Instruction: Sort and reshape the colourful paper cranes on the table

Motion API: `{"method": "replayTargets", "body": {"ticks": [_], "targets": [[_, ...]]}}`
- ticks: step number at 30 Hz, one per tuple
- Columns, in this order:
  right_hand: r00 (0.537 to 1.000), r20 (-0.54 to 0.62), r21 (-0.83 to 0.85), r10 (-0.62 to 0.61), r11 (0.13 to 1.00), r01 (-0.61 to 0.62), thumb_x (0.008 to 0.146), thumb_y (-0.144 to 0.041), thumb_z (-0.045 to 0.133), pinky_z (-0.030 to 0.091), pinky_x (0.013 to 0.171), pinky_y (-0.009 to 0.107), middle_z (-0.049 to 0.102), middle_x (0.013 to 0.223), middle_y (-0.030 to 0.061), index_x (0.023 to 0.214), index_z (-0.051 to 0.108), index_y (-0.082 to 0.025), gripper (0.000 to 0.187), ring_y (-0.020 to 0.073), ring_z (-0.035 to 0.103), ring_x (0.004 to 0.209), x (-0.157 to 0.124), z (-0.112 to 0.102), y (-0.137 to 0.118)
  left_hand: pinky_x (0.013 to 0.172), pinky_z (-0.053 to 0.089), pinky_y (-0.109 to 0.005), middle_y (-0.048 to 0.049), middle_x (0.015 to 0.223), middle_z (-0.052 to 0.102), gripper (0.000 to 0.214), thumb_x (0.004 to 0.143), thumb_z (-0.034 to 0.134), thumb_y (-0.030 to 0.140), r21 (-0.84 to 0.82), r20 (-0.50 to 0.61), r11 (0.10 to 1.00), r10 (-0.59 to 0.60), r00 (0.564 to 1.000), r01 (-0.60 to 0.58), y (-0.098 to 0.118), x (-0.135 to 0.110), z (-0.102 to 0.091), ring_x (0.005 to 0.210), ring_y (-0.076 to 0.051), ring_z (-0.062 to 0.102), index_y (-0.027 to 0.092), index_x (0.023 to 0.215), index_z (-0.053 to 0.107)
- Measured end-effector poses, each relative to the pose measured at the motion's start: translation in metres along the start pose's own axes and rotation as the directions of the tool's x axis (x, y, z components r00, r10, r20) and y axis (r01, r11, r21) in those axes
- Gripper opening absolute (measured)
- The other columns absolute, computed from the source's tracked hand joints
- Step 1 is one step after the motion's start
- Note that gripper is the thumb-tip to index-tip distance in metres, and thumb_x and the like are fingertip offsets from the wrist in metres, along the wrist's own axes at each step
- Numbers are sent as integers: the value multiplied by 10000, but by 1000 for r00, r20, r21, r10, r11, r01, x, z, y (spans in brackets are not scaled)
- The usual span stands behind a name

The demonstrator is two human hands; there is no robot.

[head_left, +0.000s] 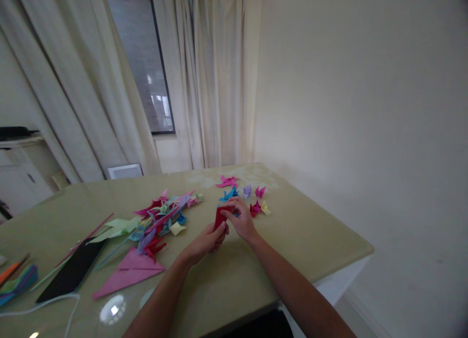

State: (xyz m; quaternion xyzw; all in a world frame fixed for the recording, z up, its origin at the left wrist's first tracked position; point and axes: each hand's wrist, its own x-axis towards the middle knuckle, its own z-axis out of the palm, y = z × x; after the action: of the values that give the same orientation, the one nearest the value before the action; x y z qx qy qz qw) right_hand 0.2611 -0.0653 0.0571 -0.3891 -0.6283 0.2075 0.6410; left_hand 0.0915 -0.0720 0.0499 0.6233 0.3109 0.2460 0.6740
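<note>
At the near left of the olive-green table (310, 231) lie one large pink folded paper triangle (127, 272), one flat black tablet (71, 272) and one thin white cable (36, 306).

Past these, near the middle of the table, both forearms reach forward and meet on a single red folded paper piece (222, 214). It stands just beyond the knuckles, directly ahead of the person, with its long axis running away from them and tipped slightly left. The left hand (207, 241) is closed, its fingertips pinching the near lower end. The right hand (240, 222) is closed too, with thumb and fingers gripping the far upper corner. It reaches a little farther than the left, and neither hand is clearly nearer the piece.

To the left of the hands spreads a loose heap of folded coloured papers (161, 216), too tangled to count. Just beyond the hands sit six small folded paper figures (247, 190), set apart: red, yellow, blue, purple, magenta and pink.

Farthest off hang pale curtains (215, 84) beside one dark window (146, 70).
</note>
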Motion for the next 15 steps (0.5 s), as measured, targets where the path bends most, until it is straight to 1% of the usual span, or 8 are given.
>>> {"method": "replayTargets", "body": {"ticks": [2, 3, 5, 8, 11, 13, 15], "targets": [[1000, -31, 20, -1, 1000, 2, 887, -409, 769, 539, 705, 275, 657, 1014, 57, 872, 732, -225, 189, 191, 641, 906, 1, 0, 1, 440, 165, -207, 115, 616, 315, 632, 825, 575, 846, 16, -7, 1000, -12, 1000, 12, -1, 0, 1, 495, -71, 225, 222, 897, 504], [999, -43, 46, 13, 999, -11, 883, -422, 774, 529, 685, 270, 658, 961, 44, 853, 712, -223, 210, 179, 636, 849, 2, 1, 2, 437, 165, -208, 114, 605, 316, 633, 820, 580, 846, 17, -14, 1000, -7, 1000, 7, -1, 0, 2, 492, -70, 229, 219, 874, 505], [996, -39, 126, 74, 990, -69, 857, -451, 801, 505, 632, 260, 644, 831, 4, 869, 675, -226, 258, 152, 608, 711, 1, 3, 5, 434, 162, -211, 114, 584, 307, 634, 824, 578, 842, 7, -39, 1000, 21, 999, -21, 0, 1, 3, 481, -68, 225, 211, 848, 522], [983, 30, 233, 181, 955, -183, 812, -521, 832, 459, 518, 249, 607, 684, -45, 921, 629, -241, 363, 133, 548, 551, -1, 6, 8, 428, 158, -218, 115, 568, 303, 641, 828, 584, 831, -13, -118, 997, 78, 990, -80, 2, 5, 2, 457, -63, 215, 191, 873, 576], [971, 91, 264, 221, 935, -238, 806, -564, 828, 423, 452, 249, 595, 628, -53, 856, 605, -243, 394, 124, 514, 477, -2, 8, 6, 430, 158, -221, 99, 591, 373, 647, 821, 611, 817, -20, -197, 991, 123, 973, -129, 2, 9, 0, 446, -56, 247, 175, 904, 604], [970, 115, 286, 214, 928, -239, 816, -550, 826, 420, 450, 250, 581, 603, -56, 800, 594, -239, 389, 119, 520, 459, -3, 8, 2, 433, 156, -221, 96, 597, 379, 643, 822, 622, 809, -31, -205, 989, 137, 969, -146, 0, 9, -1, 451, -54, 249, 171, 901, 606], [970, 144, 317, 196, 919, -233, 834, -530, 816, 421, 454, 250, 566, 579, -62, 774, 592, -234, 376, 120, 536, 446, -2, 8, -1, 436, 148, -219, 111, 588, 322, 634, 826, 629, 804, -62, -181, 988, 129, 975, -142, -1, 8, -2, 459, -54, 213, 174, 896, 600]]}}
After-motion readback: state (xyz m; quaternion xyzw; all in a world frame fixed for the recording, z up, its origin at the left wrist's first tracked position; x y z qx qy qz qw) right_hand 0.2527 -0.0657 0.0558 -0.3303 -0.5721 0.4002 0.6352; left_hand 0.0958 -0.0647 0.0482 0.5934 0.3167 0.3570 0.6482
